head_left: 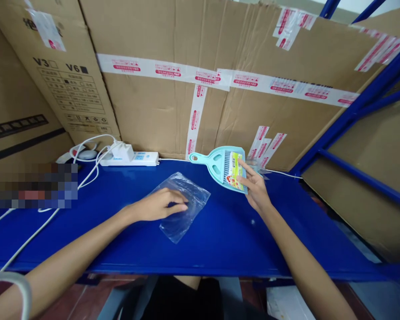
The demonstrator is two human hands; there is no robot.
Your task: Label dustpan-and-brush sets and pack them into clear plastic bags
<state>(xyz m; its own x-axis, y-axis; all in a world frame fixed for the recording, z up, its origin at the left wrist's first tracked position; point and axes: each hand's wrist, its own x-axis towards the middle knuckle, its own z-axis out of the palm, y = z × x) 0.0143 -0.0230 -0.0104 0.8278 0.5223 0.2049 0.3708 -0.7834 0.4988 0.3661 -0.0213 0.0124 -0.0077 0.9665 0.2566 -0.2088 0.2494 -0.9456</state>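
A light-blue mini dustpan (pixel 216 169) with a small brush nested in it is in my right hand (pixel 257 189). My thumb and fingers grip its wide right end, and the loop handle points left. A yellow and white label card (pixel 234 171) covers part of the brush bristles. My left hand (pixel 168 204) is on a clear plastic bag (pixel 182 224) that lies on the blue tabletop (pixel 220 240). Its fingers curl towards the thumb in a pinch at the bag. The palm side is hidden.
Behind the table stand taped cardboard sheets (pixel 153 106). A white power strip (pixel 142 158) with a plug sits at the back left, and white cables (pixel 50 220) run down the left side. Blue metal bars (pixel 356 115) rise on the right. A blurred patch hides something at the left.
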